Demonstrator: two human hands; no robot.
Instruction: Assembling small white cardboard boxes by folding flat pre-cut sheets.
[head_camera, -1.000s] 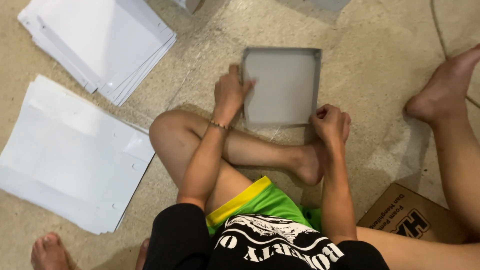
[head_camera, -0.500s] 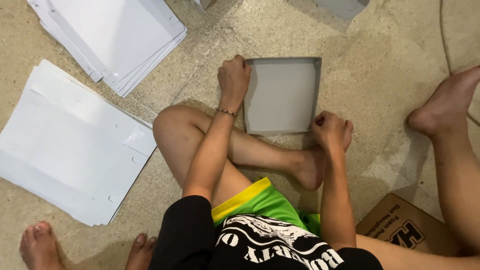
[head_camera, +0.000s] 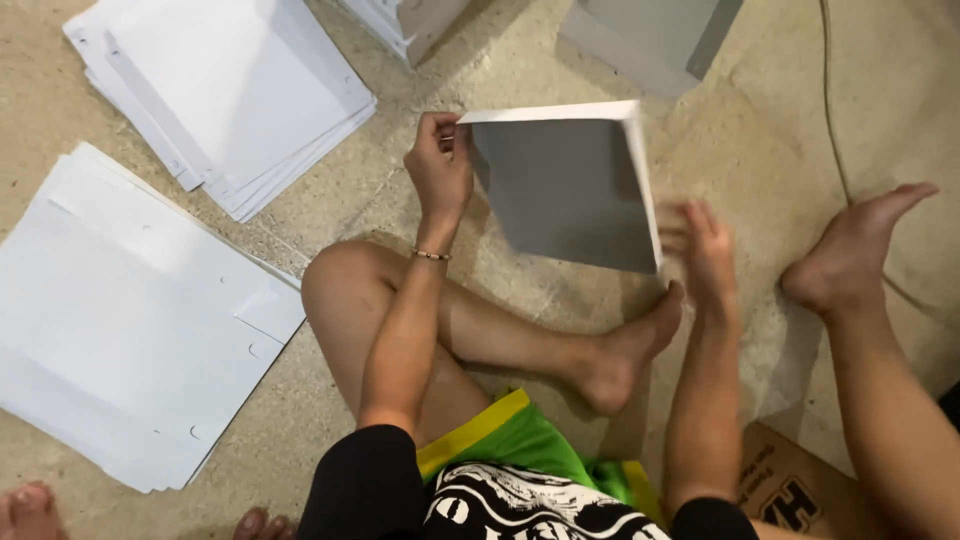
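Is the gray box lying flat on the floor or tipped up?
Tipped up. The left hand grips one corner of the gray box, its white rim raised off the floor.

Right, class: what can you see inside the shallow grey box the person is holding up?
The grey box, held at its corner by the left hand, shows only a bare grey inner face and white folded rims. The floor directly beneath it is covered.

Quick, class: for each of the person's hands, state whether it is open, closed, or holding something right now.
Left hand: closed, gripping the corner of the grey folded box tray.
Right hand: open, fingers spread, blurred, beside the tray's lower edge; contact cannot be told.
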